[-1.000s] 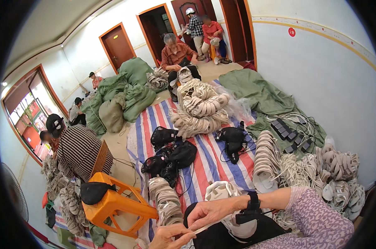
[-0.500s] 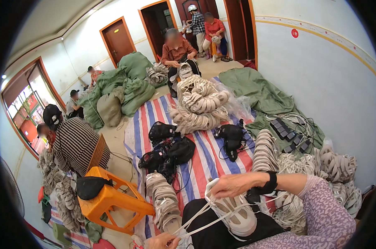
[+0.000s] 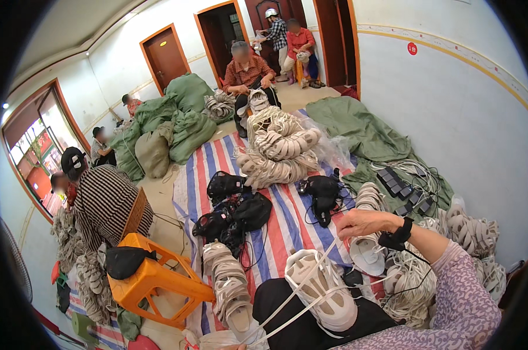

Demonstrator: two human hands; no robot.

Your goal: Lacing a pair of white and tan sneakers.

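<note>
A beige and white sneaker [image 3: 332,300] rests on the black cloth [image 3: 287,326] over my lap, its toe toward me. My right hand [image 3: 366,224], a black band around the wrist, is raised beyond the shoe at its right, fingers pinched on one white shoelace [image 3: 314,269]. That strand runs across the shoe's opening. At the lower edge only a sliver of my left hand [image 3: 236,347] shows; long laces stretch taut from the shoe down to it. Most of its fingers are cut off by the frame.
Stacked sneakers [image 3: 226,286] stand left of my lap, beside an orange stool [image 3: 159,280]. Black bags [image 3: 240,213] and a large shoe pile [image 3: 281,146] lie on the striped sheet [image 3: 197,175]. Bundled shoes [image 3: 412,286] sit at right. A co-worker [image 3: 249,76] handles a shoe ahead.
My right hand has left the shoe's tongue and lifted away, up and right, drawing a lace out. My left hand has sunk mostly out of the lower edge.
</note>
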